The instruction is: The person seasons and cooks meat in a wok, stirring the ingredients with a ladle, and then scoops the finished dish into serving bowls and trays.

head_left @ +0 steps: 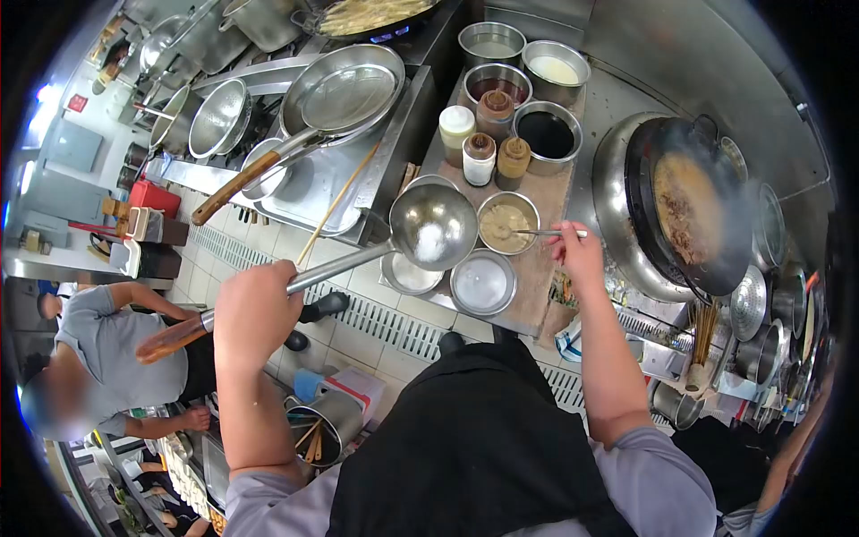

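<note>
My left hand (255, 313) is closed round the metal handle of a ladle (436, 211), whose bowl holds a small heap of white powder (431, 242) over the seasoning containers. Between the fingers of my right hand (577, 251) is the handle of a small spoon (541, 233). The spoon's tip rests in a round metal container of tan seasoning (506, 223), just right of the ladle bowl. A round container with pale contents (483, 282) stands below it. Part of another container (412, 274) is hidden beneath the ladle.
Squeeze bottles (512, 159) and a pot of dark liquid (545, 134) stand behind the spoon. On the right, a steaming wok (689, 206) holds food. A strainer with a wooden handle (242, 186) juts out at the left, and a co-worker (125, 345) stands beyond.
</note>
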Demonstrator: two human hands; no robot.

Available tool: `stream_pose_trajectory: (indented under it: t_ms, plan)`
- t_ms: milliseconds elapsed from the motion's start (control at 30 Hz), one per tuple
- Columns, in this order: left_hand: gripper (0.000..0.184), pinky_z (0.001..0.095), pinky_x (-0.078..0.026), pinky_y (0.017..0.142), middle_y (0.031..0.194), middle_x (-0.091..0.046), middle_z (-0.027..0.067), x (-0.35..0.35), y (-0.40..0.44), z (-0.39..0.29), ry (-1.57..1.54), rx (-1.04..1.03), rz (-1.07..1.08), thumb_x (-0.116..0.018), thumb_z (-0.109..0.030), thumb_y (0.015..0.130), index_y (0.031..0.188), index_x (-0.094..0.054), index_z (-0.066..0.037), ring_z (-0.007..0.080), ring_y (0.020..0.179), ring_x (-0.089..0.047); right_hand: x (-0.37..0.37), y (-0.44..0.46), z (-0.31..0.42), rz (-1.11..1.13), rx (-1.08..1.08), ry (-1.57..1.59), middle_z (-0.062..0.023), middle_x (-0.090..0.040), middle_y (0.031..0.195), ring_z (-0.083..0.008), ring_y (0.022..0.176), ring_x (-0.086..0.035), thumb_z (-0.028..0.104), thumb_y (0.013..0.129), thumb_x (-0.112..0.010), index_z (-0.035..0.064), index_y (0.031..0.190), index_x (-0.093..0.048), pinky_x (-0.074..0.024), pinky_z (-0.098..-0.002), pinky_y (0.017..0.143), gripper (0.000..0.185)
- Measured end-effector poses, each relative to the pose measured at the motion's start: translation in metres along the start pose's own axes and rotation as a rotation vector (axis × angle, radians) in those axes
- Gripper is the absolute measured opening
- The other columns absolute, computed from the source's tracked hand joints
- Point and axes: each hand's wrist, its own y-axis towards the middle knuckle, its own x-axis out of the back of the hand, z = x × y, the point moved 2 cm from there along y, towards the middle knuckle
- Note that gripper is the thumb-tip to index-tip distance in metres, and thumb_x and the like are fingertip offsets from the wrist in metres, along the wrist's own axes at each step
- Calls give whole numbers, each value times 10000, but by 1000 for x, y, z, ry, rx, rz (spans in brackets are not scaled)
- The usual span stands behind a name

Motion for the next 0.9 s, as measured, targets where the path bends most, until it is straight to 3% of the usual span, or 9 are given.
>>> stream_pose_trajectory:
  t_ms: [167, 300, 367, 433, 667, 900]
  plan:
    - [117, 473, -503, 693, 743, -640, 167, -6, -9, 0, 38, -6, 38, -635, -149, 767, 802, -613, -39, 373, 742, -636, 22, -17, 43, 36, -55, 156, -79, -652, 788, -90, 556, -536, 233, 1009, -493, -2, 1005, -621, -400, -229, 492, 267]
    - [130, 473, -506, 695, 757, -643, 158, -15, -10, -8, 40, -65, 27, -637, -150, 762, 821, -610, -36, 370, 756, -638, 24, -41, 79, 213, -50, 356, -84, -648, 824, -81, 593, -540, 249, 1008, -513, -12, 1034, -630, -394, -210, 497, 287]
    - [114, 476, -505, 696, 754, -639, 162, -14, -9, -14, 31, -67, 25, -630, -142, 760, 813, -612, -42, 369, 762, -638, 19, -45, 84, 82, 149, -50, -73, -640, 821, -77, 591, -530, 233, 1001, -531, -13, 1053, -637, -406, -211, 514, 273]
    - [107, 476, -502, 684, 751, -636, 163, -14, -9, -16, -8, -73, 20, -630, -144, 761, 801, -610, -47, 366, 754, -637, 14, -33, 62, 79, 218, -133, -60, -635, 792, -75, 578, -524, 223, 994, -545, -14, 1064, -636, -418, -215, 529, 263]
    - [161, 465, -487, 704, 743, -645, 170, 14, -26, -6, 33, 34, 118, -700, -163, 721, 823, -656, -47, 370, 753, -631, -15, -1, -8, 68, 51, -48, -65, -643, 756, -94, 530, -537, 232, 995, -532, -8, 1007, -632, -432, -240, 501, 261]
    - [146, 464, -499, 676, 721, -640, 157, 7, -30, 0, 53, -17, 75, -671, -159, 732, 809, -618, -46, 356, 712, -639, 13, 3, 4, 39, -117, 216, -78, -638, 779, -97, 545, -535, 240, 1017, -472, -2, 1012, -603, -401, -238, 477, 275]
